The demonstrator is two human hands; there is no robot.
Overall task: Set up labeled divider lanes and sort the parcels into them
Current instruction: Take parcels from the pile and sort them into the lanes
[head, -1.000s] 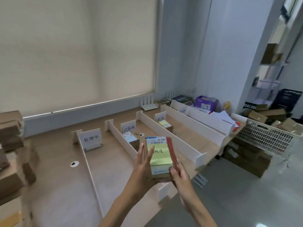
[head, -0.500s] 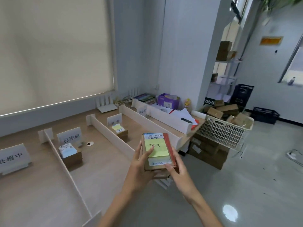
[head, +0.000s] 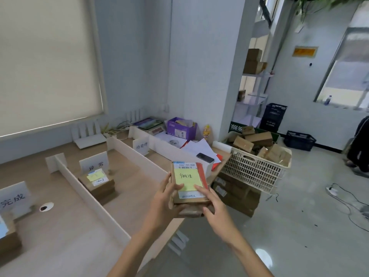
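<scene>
A brown cardboard parcel [head: 187, 177] with a yellow sticky note and a white label is held up over the table's front edge. My left hand [head: 165, 198] grips its left side and underside. My right hand [head: 211, 202] grips its lower right corner, fingers on the top face. White divider boards [head: 95, 194] split the wooden table [head: 65, 226] into lanes. White sign cards [head: 93, 162] stand at the lane heads, another sign card [head: 141, 145] farther right. One parcel with a yellow note [head: 97, 182] lies in the middle lane, and another parcel [head: 8, 232] at the far left.
A white plastic basket [head: 255, 170] full of brown parcels sits off the table's right end, over cardboard boxes [head: 237, 194] on the floor. A purple box [head: 180, 129], papers and a black phone [head: 204, 157] lie at the back right. Cables run over the floor at right.
The view has swung to the right, so the lanes slid left in frame and the basket came nearer the middle. Both hands keep the same hold on the parcel.
</scene>
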